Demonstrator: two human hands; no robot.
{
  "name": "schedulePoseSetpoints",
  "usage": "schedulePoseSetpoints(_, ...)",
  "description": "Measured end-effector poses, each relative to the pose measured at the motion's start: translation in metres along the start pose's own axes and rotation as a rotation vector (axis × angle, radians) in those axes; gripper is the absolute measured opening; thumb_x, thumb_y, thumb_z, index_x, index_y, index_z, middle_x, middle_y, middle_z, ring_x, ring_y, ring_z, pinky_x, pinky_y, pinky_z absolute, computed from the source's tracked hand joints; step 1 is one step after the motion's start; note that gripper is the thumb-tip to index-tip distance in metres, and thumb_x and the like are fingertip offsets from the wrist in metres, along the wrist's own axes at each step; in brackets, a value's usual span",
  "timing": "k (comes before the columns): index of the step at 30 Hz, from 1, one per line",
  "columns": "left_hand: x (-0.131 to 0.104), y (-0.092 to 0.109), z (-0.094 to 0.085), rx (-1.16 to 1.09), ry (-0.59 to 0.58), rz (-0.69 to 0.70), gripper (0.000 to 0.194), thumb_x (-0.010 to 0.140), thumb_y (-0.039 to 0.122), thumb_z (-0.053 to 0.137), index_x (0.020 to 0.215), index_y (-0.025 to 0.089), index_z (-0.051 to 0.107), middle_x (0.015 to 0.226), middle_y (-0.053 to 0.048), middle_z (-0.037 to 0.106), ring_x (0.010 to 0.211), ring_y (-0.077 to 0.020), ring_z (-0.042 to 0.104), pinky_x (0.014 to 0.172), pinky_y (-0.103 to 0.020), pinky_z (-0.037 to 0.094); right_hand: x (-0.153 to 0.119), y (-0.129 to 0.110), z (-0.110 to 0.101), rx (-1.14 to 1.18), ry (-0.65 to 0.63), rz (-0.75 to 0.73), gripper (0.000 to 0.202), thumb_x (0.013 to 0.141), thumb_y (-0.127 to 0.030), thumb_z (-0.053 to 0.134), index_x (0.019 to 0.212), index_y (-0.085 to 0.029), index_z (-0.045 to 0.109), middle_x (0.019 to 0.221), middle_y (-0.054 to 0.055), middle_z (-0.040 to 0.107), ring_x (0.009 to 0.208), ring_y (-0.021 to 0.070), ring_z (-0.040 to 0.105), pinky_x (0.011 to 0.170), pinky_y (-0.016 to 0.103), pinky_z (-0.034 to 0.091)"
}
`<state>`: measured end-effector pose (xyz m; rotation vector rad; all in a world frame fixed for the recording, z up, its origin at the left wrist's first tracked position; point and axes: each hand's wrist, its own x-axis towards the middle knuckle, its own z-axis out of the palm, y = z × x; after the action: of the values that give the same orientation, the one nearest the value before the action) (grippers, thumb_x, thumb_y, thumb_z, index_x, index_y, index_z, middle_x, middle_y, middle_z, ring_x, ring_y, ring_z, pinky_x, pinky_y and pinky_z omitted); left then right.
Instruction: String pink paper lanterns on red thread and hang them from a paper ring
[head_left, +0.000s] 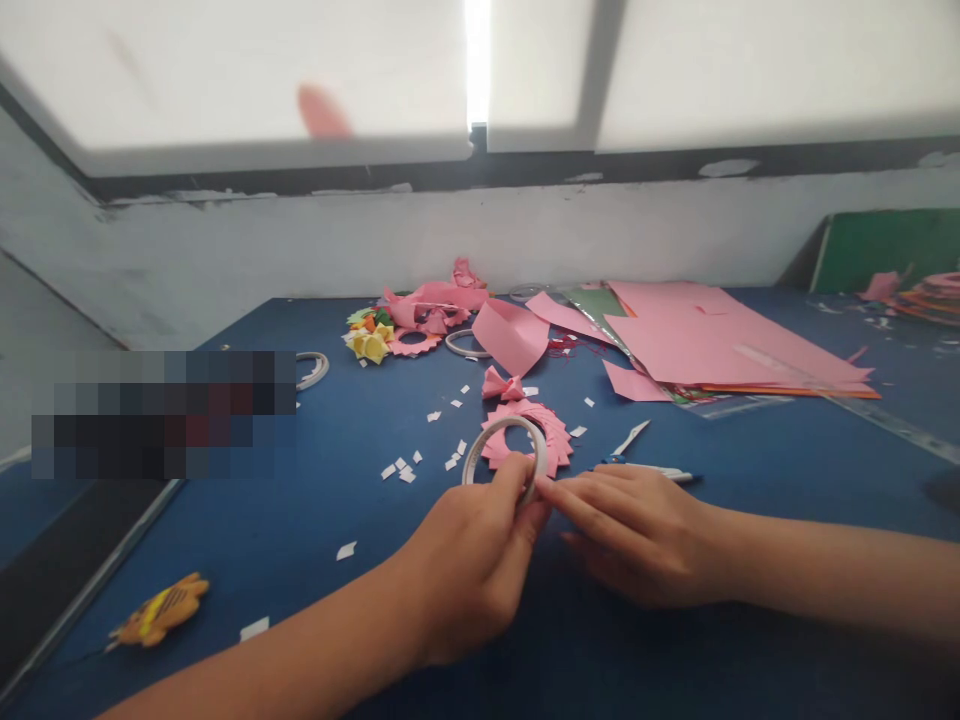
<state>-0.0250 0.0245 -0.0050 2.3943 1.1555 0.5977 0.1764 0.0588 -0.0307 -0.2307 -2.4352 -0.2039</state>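
Note:
My left hand point(480, 565) is closed around a roll of white double-sided tape point(539, 447), held tilted up on its edge. With its fingers stretched out, my right hand point(652, 540) touches the lower right edge of the roll with the index fingertip; its thumb is mostly hidden. Just behind the roll lies a ring of folded pink paper point(559, 440), partly covered by it. A small pink paper bow point(501, 384) sits at the ring's far side. Beyond my right fingers are a pointed blade point(630, 438) and a white and blue pen-like tool point(667, 472).
Small white paper scraps point(405, 475) are scattered over the blue table point(300, 580). Pink paper sheets point(735, 340) are stacked back right, near a clear ruler point(885, 425). Folded paper flowers point(369, 343), another tape roll point(313, 372) and an orange-brown charm point(161, 610) lie leftward.

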Motion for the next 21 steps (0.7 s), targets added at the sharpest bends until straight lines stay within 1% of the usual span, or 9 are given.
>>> schedulePoseSetpoints(3,-0.001,0.003,-0.004,-0.153,-0.023,-0.035,0.013,0.093,0.022,0.03,0.101,0.021,0.04,0.072,-0.002,0.061,0.065,-0.0174,0.06,0.058,-0.028,0.046,-0.002,0.002,-0.001,0.034,0.002,-0.016,0.051,0.085,-0.007,0.046,0.133,0.003,0.034,0.084,0.012,0.068,0.072,0.0188,0.065,0.056,0.031,0.053)
schedulePoseSetpoints(5,0.001,0.004,-0.006,-0.234,-0.039,-0.1,0.012,0.094,0.023,0.029,0.099,0.021,0.039,0.076,-0.002,0.06,0.068,-0.0167,0.058,0.062,-0.028,0.046,-0.005,0.002,-0.001,0.05,-0.001,-0.058,0.048,0.085,-0.008,0.045,0.13,0.004,0.037,0.08,0.01,0.067,0.067,0.0172,0.063,0.052,0.029,0.05)
schedulePoseSetpoints(7,0.003,0.003,-0.005,-0.258,-0.056,-0.145,0.012,0.093,0.022,0.03,0.1,0.02,0.039,0.079,-0.003,0.06,0.069,-0.0169,0.056,0.064,-0.03,0.046,-0.007,0.002,-0.001,0.05,-0.024,-0.118,0.044,0.084,-0.01,0.045,0.126,0.004,0.043,0.078,0.01,0.067,0.063,0.0161,0.062,0.049,0.029,0.047)
schedulePoseSetpoints(9,0.006,0.001,-0.004,-0.239,-0.075,-0.158,0.014,0.091,0.019,0.032,0.103,0.018,0.04,0.077,-0.003,0.059,0.066,-0.0165,0.053,0.062,-0.03,0.044,-0.009,-0.001,-0.001,0.048,-0.003,-0.132,0.039,0.083,-0.01,0.045,0.121,0.001,0.048,0.077,0.009,0.068,0.061,0.0154,0.061,0.048,0.029,0.045)
schedulePoseSetpoints(11,0.007,0.0,-0.003,-0.198,-0.082,-0.142,0.016,0.09,0.018,0.034,0.102,0.017,0.044,0.076,-0.003,0.059,0.063,-0.0157,0.051,0.059,-0.029,0.041,-0.008,-0.004,-0.003,0.04,0.076,-0.108,0.035,0.084,-0.01,0.043,0.117,-0.001,0.051,0.072,0.007,0.067,0.059,0.0148,0.06,0.046,0.028,0.044)
schedulePoseSetpoints(14,0.008,0.001,-0.004,-0.144,-0.06,-0.11,0.015,0.09,0.02,0.037,0.084,0.018,0.051,0.07,-0.001,0.059,0.06,-0.0138,0.05,0.057,-0.027,0.038,-0.004,-0.008,-0.007,0.001,0.176,-0.036,0.031,0.086,-0.01,0.041,0.115,-0.003,0.052,0.067,0.005,0.066,0.057,0.0143,0.06,0.047,0.028,0.045)
schedulePoseSetpoints(17,0.008,0.002,-0.006,-0.109,-0.006,-0.128,0.027,0.092,0.025,0.038,0.068,0.018,0.047,0.059,0.002,0.051,0.053,-0.0116,0.042,0.052,-0.025,0.032,-0.001,-0.01,-0.008,-0.044,0.246,0.039,0.037,0.088,-0.009,0.04,0.125,-0.003,0.043,0.068,0.004,0.067,0.058,0.0142,0.059,0.052,0.03,0.047)
schedulePoseSetpoints(19,0.008,0.001,-0.007,-0.075,0.044,-0.141,0.029,0.092,0.025,0.038,0.066,0.018,0.047,0.056,0.003,0.047,0.051,-0.0113,0.039,0.05,-0.025,0.029,0.0,-0.008,-0.006,-0.063,0.238,0.029,0.042,0.089,-0.01,0.041,0.13,-0.003,0.038,0.069,0.004,0.067,0.057,0.0144,0.057,0.052,0.03,0.045)
schedulePoseSetpoints(21,0.006,0.001,-0.005,-0.041,0.072,-0.12,0.026,0.091,0.023,0.039,0.069,0.017,0.051,0.057,0.002,0.05,0.051,-0.0118,0.04,0.051,-0.026,0.029,-0.001,-0.005,-0.004,-0.086,0.167,0.013,0.044,0.09,-0.012,0.047,0.131,-0.001,0.038,0.065,0.003,0.064,0.053,0.0141,0.054,0.048,0.03,0.042)
